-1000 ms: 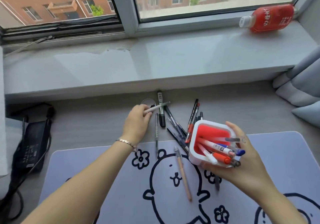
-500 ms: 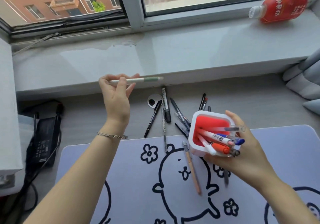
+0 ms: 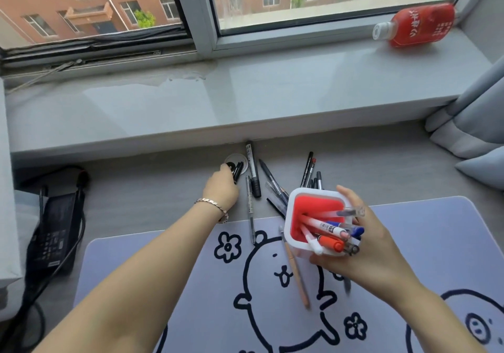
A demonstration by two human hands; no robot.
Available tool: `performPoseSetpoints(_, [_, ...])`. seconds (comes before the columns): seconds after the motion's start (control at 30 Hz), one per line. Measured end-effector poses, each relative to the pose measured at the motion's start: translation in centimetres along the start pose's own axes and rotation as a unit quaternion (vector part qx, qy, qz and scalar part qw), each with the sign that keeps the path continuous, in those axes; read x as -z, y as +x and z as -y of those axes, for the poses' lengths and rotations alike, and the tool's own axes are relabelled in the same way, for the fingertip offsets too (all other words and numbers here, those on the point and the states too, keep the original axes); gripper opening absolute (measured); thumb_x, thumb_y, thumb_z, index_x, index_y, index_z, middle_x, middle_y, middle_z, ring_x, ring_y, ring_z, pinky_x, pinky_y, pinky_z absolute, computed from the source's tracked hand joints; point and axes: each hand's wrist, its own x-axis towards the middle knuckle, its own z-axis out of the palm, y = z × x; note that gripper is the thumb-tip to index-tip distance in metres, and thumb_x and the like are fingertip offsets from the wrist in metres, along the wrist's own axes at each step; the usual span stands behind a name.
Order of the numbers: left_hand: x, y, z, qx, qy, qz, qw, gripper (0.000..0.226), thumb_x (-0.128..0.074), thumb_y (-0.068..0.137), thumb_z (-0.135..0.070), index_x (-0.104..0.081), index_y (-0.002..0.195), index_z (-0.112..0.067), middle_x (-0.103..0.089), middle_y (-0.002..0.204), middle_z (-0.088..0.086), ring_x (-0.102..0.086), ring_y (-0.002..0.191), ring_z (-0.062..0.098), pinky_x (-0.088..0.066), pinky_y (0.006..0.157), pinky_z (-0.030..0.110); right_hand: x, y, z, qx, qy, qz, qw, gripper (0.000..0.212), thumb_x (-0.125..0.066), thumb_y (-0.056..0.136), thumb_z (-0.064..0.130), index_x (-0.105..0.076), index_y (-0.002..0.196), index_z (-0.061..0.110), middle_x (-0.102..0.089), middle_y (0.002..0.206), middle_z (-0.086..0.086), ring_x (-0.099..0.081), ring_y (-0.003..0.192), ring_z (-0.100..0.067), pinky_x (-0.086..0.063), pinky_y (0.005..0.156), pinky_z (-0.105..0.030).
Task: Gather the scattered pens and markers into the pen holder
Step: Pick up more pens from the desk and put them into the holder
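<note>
My right hand holds a white pen holder with a red inside, tilted toward me above the desk mat. Several pens and markers stick out of it. My left hand is down on the desk with its fingers closed around the lower end of a black pen. That pen lies over a round cable grommet. A black marker and a thin clear pen lie just right of that hand. More dark pens lie behind the holder. A tan pen lies on the mat.
A lilac desk mat with black cartoon drawings covers the near desk. A black power adapter with cables sits at the left. On the window sill lies a red bottle. Grey curtain folds hang at the right.
My left hand lifted a white pen off the desk, then came back down to the black pen by the grommet. The white pen is no longer in that hand. The holder stayed in my right hand.
</note>
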Motion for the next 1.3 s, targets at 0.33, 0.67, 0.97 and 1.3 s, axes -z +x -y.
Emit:
performPoseSetpoints(0.33, [7.8,-10.9,-3.5,-0.090,-0.582,-0.085,0.804,0.026,-0.029,0.091,0.006,-0.040,0.086,-0.017,-0.045,0.082,0.002,-0.052,0.057,0.008,-0.052,0.066,0.023,-0.7,-1.8,0.4,0.005,-0.012,-0.006,1.000,0.094,-0.078,0.036,0.057,-0.026,0.114,0.063,-0.044,0.120,0.035,-0.048,0.110,0.013,-0.043,0.077,-0.008])
performPoseSetpoints(0.67, [3.1,-19.3,-5.0,-0.283,-0.534,-0.088,0.792,0.073,-0.043,0.087,0.014,-0.032,0.118,-0.051,-0.056,0.091,-0.001,-0.068,0.098,0.015,-0.053,0.080,0.019,-2.4,-3.7,1.3,0.048,-0.040,0.000,0.998,0.104,-0.090,0.042,0.034,-0.026,0.120,0.062,-0.048,0.126,0.023,-0.055,0.108,0.000,-0.051,0.087,-0.021])
performPoseSetpoints(0.97, [1.3,-17.7,-3.4,-0.341,-0.212,-0.132,0.906,0.040,-0.045,0.084,-0.029,-0.039,0.122,-0.037,-0.042,0.134,-0.002,-0.034,0.121,-0.007,-0.030,0.099,0.008,-2.1,-4.9,1.0,0.044,-0.093,-0.016,0.995,0.101,-0.085,0.044,0.043,-0.028,0.126,0.054,-0.045,0.126,0.028,-0.052,0.110,0.005,-0.046,0.089,-0.015])
performPoseSetpoints(1.3, [-1.1,-6.7,-1.4,-0.034,-0.169,-0.075,0.982,0.033,-0.055,0.086,-0.017,-0.050,0.118,-0.013,-0.052,0.119,0.008,-0.055,0.098,0.020,-0.044,0.081,0.029,1.0,-2.5,-0.2,-0.028,-0.048,-0.089,0.994,0.095,-0.089,0.050,0.021,-0.030,0.120,0.048,-0.049,0.117,0.015,-0.048,0.094,0.007,-0.039,0.078,-0.023])
